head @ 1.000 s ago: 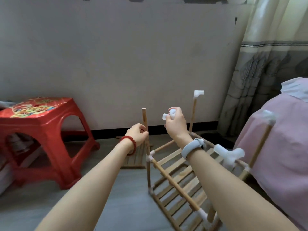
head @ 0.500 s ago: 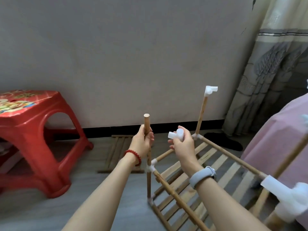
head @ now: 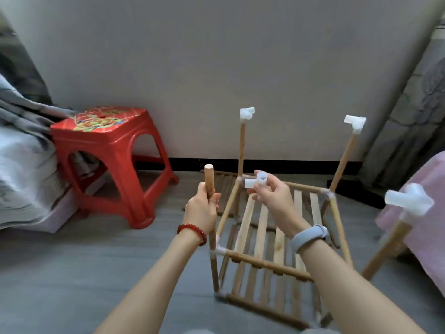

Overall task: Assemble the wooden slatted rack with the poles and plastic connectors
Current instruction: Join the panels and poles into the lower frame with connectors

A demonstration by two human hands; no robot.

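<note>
The rack point(head: 272, 239) stands on the grey floor point(head: 96, 273) near the wall, partly built: a slatted shelf point(head: 262, 227) sits in its frame of horizontal poles, with a lower row of slats beneath it, and four upright poles rise from the corners. Three of those uprights already wear a white connector: the far left one point(head: 246, 113), the far right one point(head: 355, 122), and the near right one point(head: 409, 200), which is blurred at the frame's edge. The near left pole point(head: 209, 179) is bare at its top. The left hand point(head: 202, 210) is wrapped around that pole just below its end, steadying it. The right hand point(head: 273, 192) pinches the last loose connector point(head: 257, 180) between fingers and thumb, holding it just beside the bare pole top and not yet on it. Judging from this, the capping of the uprights is nearly finished; what is left seems to be seating this piece, then adding a top tier. Another slatted panel point(head: 220, 186) lies on the floor by the wall, behind the rack, next to a red stool point(head: 108, 150).
</note>
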